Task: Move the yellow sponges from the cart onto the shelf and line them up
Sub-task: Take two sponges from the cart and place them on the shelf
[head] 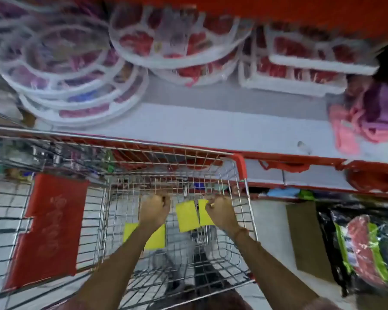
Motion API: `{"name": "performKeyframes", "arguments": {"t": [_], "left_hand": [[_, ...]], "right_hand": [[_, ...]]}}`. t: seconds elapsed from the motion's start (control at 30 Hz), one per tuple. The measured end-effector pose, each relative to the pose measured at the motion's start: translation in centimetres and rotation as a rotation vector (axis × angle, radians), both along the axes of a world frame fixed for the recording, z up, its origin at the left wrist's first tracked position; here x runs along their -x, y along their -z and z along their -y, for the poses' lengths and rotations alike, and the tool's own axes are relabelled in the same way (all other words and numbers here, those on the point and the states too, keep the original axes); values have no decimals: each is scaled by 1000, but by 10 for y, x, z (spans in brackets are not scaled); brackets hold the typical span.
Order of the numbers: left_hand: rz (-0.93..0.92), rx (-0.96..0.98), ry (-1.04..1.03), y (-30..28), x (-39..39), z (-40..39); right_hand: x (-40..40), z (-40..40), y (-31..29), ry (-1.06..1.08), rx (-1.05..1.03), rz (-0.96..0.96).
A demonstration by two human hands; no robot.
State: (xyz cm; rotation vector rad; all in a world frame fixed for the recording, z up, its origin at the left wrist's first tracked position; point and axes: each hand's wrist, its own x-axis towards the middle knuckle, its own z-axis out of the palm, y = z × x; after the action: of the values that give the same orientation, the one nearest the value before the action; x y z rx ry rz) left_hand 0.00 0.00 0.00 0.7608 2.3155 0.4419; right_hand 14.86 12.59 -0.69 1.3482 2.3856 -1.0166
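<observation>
Yellow sponges lying in the wire cart, none yet on the shelf. Three in view: one flat on the basket floor beneath the left forearm, two side by side near the basket's far end. Both arms reaching down into the basket. Left hand curled, knuckles up, over the basket floor beside the middle sponge; whether anything sits inside it cannot be told. Right hand closing on the right-most sponge, fingertips pinching its upper edge. Picture smeared by motion, so finer detail of the grip lost.

Shelf just beyond the cart's far rim, with a broad bare white strip along its front. Round and square clear trays of red goods stacked at the back, pink and purple cloths heaped at the right end. Red panel hanging on the cart's left side.

Step in hand, by appearance: the pick-up, very start of the job. Next move likely to call for lifting the gripped sponge clear of the wire rim, carrying it forward over the red shelf lip, and setting it flat on the bare strip, square to the edge, with room left alongside for the others to follow in a row.
</observation>
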Motion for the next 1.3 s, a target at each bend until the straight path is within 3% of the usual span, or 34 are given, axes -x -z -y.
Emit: {"name": "performKeyframes", "arguments": {"t": [0.2, 0.43, 0.73, 0.9, 1.07, 1.2, 1.3], "left_hand": [[373, 271, -236, 85, -30, -1], [379, 337, -367, 123, -53, -44], [407, 231, -658, 130, -51, -40], [417, 208, -674, 124, -44, -22], [398, 239, -536, 103, -34, -12], [357, 207, -296, 67, -24, -8], [461, 68, -339, 39, -12, -1]], "right_hand": [[-11, 12, 77, 62, 47, 356], [4, 34, 113, 107, -50, 438], [7, 26, 113, 240, -23, 383], [1, 17, 111, 407, 118, 206], [0, 14, 100, 602, 485, 87], [2, 17, 71, 550, 492, 17], [1, 11, 35, 621, 495, -127]]}}
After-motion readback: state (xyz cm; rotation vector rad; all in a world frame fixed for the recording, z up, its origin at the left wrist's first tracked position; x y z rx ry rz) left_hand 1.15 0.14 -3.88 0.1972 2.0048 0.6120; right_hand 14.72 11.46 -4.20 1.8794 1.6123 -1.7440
